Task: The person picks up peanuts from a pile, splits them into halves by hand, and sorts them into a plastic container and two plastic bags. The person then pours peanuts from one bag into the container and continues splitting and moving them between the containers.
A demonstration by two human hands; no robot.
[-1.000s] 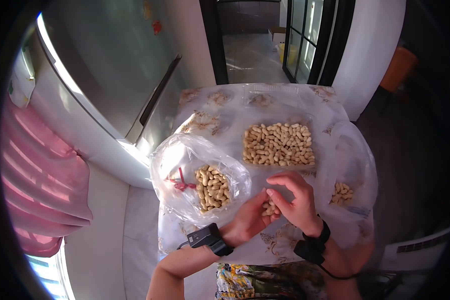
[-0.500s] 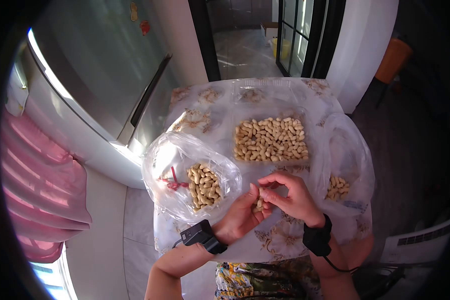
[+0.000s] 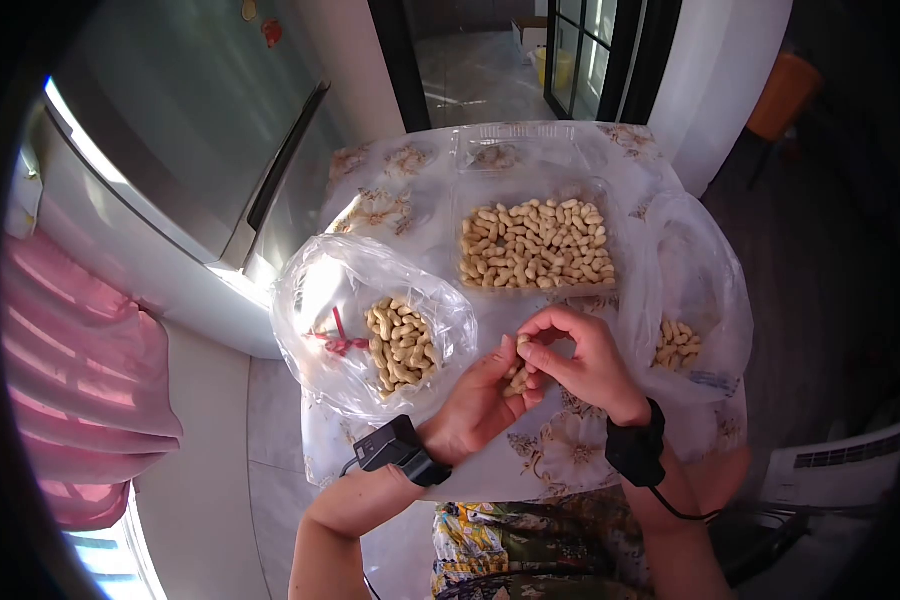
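Unshelled peanuts (image 3: 516,380) lie in the curled fingers of my left hand (image 3: 477,402), partly hidden by them. Thumb and forefinger of my right hand (image 3: 580,366) pinch a peanut (image 3: 523,342) right at my left fingertips. Beyond my hands, a clear plastic box (image 3: 540,291) holds a wide layer of peanuts (image 3: 535,243). To the left, an open clear bag (image 3: 305,378) with a red tie (image 3: 338,345) contains a pile of peanuts (image 3: 400,345). Another clear bag (image 3: 705,270) on the right has a smaller heap of peanuts (image 3: 677,345).
The table wears a floral cover (image 3: 560,450). A refrigerator (image 3: 200,130) stands close on the left, above a pink cloth (image 3: 80,380). The box's clear lid (image 3: 520,150) lies at the far edge. An orange chair (image 3: 782,97) is at the right back.
The view has tipped down slightly, so the table sits higher in the frame. My right thumb and forefinger have drawn together on a peanut above my left hand.
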